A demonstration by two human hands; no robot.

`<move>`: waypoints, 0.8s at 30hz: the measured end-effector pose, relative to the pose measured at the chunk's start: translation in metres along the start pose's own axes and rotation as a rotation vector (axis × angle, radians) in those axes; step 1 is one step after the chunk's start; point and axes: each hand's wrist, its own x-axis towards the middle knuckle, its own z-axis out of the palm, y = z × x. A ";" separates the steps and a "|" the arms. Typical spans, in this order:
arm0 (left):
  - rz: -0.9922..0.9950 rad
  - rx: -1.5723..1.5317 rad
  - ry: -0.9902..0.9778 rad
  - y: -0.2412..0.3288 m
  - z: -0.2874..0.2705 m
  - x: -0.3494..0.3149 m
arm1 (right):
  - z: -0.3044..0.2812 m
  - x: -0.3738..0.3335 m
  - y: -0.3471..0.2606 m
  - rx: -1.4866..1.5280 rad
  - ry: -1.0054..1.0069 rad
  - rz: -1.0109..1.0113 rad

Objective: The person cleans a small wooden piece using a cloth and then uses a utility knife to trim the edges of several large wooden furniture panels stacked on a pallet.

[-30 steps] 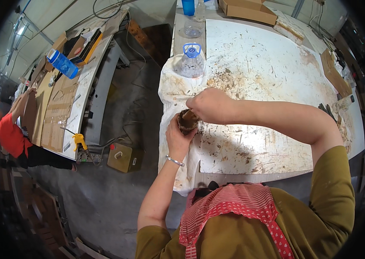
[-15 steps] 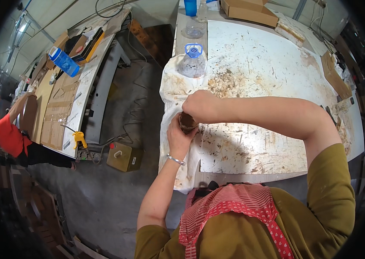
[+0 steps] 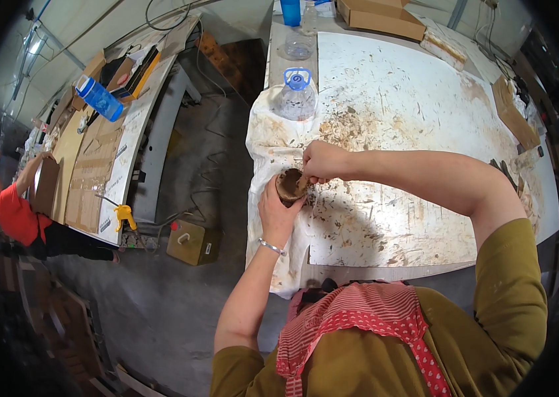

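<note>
My left hand (image 3: pixel 277 210) wraps round the side of a brown, round, cup-shaped thing (image 3: pixel 291 186), whose dark hollow faces up. At its right rim my right hand (image 3: pixel 325 161) is closed, fingertips pinched together; whatever they hold is too small to make out. Under the left hand a stained white cloth (image 3: pixel 265 139) lies along the table's left edge. Brown flakes (image 3: pixel 349 126) are scattered on the white board (image 3: pixel 412 119) beyond and beside my hands.
Behind the cloth stands a clear jug with a blue handle (image 3: pixel 297 99). A cardboard box (image 3: pixel 385 20) sits at the far edge. On the left table are a blue bottle (image 3: pixel 99 99) and a yellow tool (image 3: pixel 125 217). A person in red (image 3: pixel 18 212) works there.
My right hand has moved off the top of the cup-shaped thing toward its right rim, uncovering more of the hollow. The left hand keeps its hold.
</note>
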 end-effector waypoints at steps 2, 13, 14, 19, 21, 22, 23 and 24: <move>0.000 0.007 -0.005 0.000 0.000 -0.001 | 0.002 -0.001 0.007 0.091 -0.002 0.005; 0.007 -0.017 0.006 -0.003 0.003 -0.001 | 0.006 -0.015 0.012 0.275 0.061 -0.015; 0.006 -0.016 0.006 -0.004 0.003 -0.001 | 0.002 -0.019 0.009 0.119 0.072 -0.113; 0.073 -0.022 0.040 -0.005 0.002 -0.001 | 0.004 -0.032 0.005 -0.548 0.336 -0.638; 0.072 -0.033 0.043 -0.006 0.002 0.000 | 0.004 -0.040 0.001 -0.821 0.295 -0.632; 0.076 -0.044 0.042 -0.007 0.002 0.000 | 0.004 -0.039 0.003 -0.823 0.294 -0.633; 0.075 -0.046 0.044 -0.007 0.003 0.001 | 0.004 -0.036 0.008 -0.903 0.301 -0.716; 0.071 -0.044 0.054 -0.008 0.004 0.001 | 0.004 -0.034 0.011 -0.981 0.308 -0.800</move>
